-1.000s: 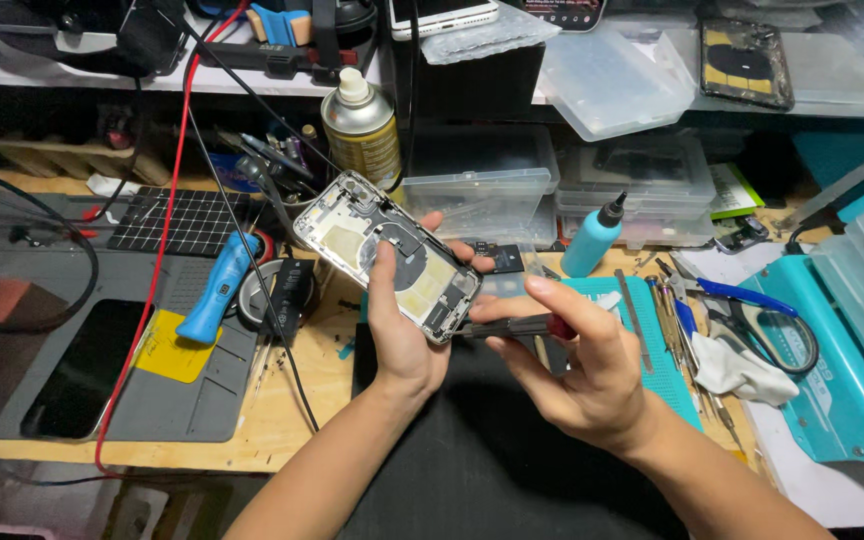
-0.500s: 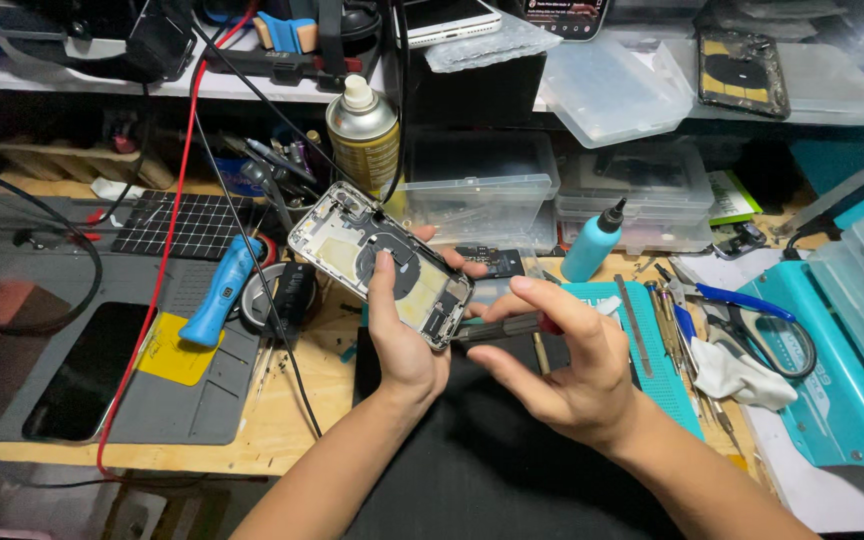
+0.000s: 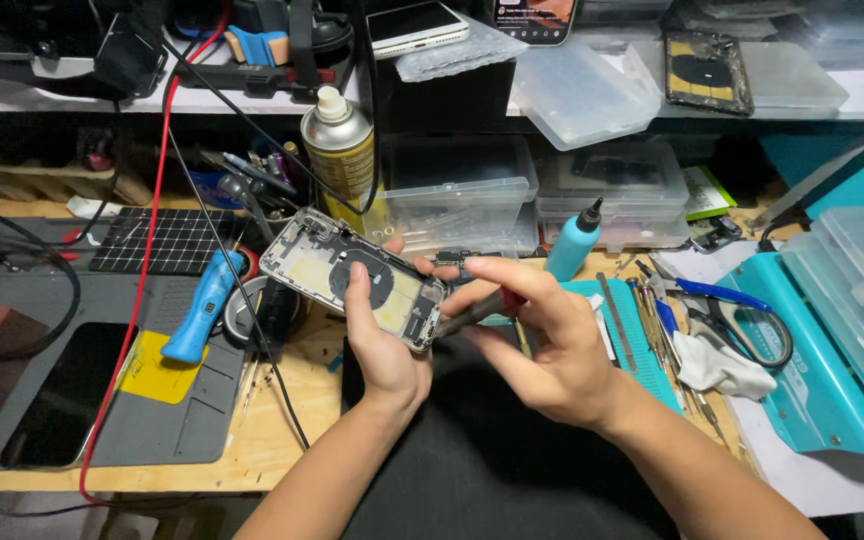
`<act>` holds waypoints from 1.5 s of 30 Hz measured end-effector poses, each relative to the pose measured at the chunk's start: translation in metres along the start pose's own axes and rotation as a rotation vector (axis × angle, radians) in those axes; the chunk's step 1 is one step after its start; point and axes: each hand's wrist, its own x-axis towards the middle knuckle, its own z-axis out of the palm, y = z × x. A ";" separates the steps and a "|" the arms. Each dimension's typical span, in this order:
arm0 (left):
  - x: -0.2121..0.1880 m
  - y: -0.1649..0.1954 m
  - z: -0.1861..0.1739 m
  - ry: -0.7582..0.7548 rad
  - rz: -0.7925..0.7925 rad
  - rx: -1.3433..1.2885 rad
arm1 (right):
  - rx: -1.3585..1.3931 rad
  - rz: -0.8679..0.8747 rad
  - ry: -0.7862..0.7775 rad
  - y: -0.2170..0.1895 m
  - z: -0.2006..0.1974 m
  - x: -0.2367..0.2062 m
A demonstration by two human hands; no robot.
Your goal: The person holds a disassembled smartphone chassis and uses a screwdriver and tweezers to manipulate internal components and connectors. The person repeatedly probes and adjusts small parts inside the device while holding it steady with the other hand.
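Note:
My left hand (image 3: 384, 345) grips an opened phone housing (image 3: 337, 272), silver-framed with a round black coil inside, tilted above a black mat (image 3: 472, 450). The thumb lies across its inner face. My right hand (image 3: 542, 340) holds a slim screwdriver (image 3: 474, 312) with a red collar. The tip of the tool meets the lower right end of the housing.
A blue-handled tool (image 3: 202, 305) lies on the grey mat (image 3: 142, 410) at left, beside a dark phone screen (image 3: 67, 385). A spray can (image 3: 340, 150), clear plastic boxes (image 3: 462, 195), a blue dropper bottle (image 3: 572, 243), tweezers and scissors (image 3: 722, 310) crowd the bench. Red and black cables cross the left.
Both hands have dropped slightly with the housing. The right hand has closed in so the screwdriver tip now sits at the housing's lower end.

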 end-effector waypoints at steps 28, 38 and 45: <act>-0.001 -0.001 0.000 -0.017 -0.008 -0.064 | -0.198 -0.044 0.209 0.013 0.011 0.004; -0.002 -0.002 0.002 -0.016 0.008 -0.062 | -0.185 -0.130 0.076 0.004 0.008 0.007; -0.002 -0.002 0.001 -0.002 0.017 -0.080 | -0.280 -0.022 0.146 0.001 0.009 0.009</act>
